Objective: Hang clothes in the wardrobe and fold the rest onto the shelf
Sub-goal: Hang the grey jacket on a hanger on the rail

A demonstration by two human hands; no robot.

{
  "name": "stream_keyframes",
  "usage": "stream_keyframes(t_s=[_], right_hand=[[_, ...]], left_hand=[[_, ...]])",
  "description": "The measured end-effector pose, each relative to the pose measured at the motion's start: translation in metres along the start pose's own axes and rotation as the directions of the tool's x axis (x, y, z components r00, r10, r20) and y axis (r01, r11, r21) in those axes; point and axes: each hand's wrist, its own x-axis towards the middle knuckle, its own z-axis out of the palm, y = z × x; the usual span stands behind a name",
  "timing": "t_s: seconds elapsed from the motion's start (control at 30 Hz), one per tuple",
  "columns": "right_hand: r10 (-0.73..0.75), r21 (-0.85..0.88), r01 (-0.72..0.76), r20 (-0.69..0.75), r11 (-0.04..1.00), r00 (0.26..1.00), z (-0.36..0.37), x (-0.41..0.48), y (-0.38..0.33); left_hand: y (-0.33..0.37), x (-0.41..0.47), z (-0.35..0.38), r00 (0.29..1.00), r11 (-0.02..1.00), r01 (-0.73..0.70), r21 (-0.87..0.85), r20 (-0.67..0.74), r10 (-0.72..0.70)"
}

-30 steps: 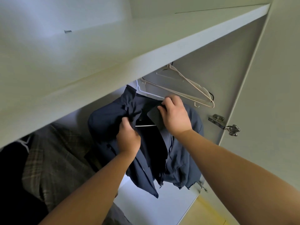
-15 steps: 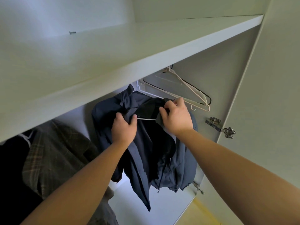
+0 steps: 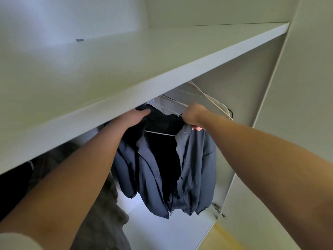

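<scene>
A dark blue jacket (image 3: 196, 165) hangs open on a white hanger (image 3: 159, 132) inside the wardrobe, just under the white shelf (image 3: 126, 69). My left hand (image 3: 134, 117) grips the jacket's left shoulder close under the shelf's front edge; its fingertips are partly hidden. My right hand (image 3: 193, 114) is curled round the jacket's right shoulder and collar. The rail and the hanger's hook are hidden behind the shelf.
Empty wire hangers (image 3: 207, 98) hang to the right of the jacket. A plaid garment (image 3: 100, 204) and darker clothes (image 3: 12, 186) hang at the left. The open wardrobe door (image 3: 297, 123) stands at the right, with a hinge (image 3: 219, 210) low down. A small screw (image 3: 79, 40) lies on the shelf.
Both hands have lifted the jacket on its hanger higher, up under the shelf. The jacket now hangs lower and straighter, and my left hand has shifted to its shoulder.
</scene>
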Motion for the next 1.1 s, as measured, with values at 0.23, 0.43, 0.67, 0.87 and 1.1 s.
stream_keyframes(t_s=[0.23, 0.43, 0.67, 0.87, 1.1], right_hand=[[-0.068, 0.188, 0.107, -0.200, 0.976, 0.977, -0.008, 0.016, 0.001], [-0.045, 0.337, 0.341, -0.650, 0.878, 0.759, -0.002, 0.000, 0.016], [-0.162, 0.291, 0.383, -0.570, 0.876, 0.805, 0.031, -0.023, 0.031], [-0.272, -0.016, 0.294, -0.433, 0.956, 0.859, 0.026, -0.021, 0.034], [-0.160, -0.076, 0.142, -0.374, 0.987, 0.914, 0.014, -0.015, 0.016]], left_hand=[[0.015, 0.013, -0.009, 0.996, 0.980, -0.085, 0.180, 0.022, 0.082], [-0.015, 0.030, 0.007, 0.954, 0.999, -0.042, 0.005, -0.295, 0.042], [-0.031, 0.024, 0.023, 0.914, 0.979, -0.043, -0.198, -0.403, -0.042], [-0.031, 0.019, 0.007, 0.939, 0.988, -0.113, -0.107, -0.336, 0.070], [-0.037, 0.025, -0.010, 0.946, 0.976, -0.175, 0.129, -0.251, 0.203]])
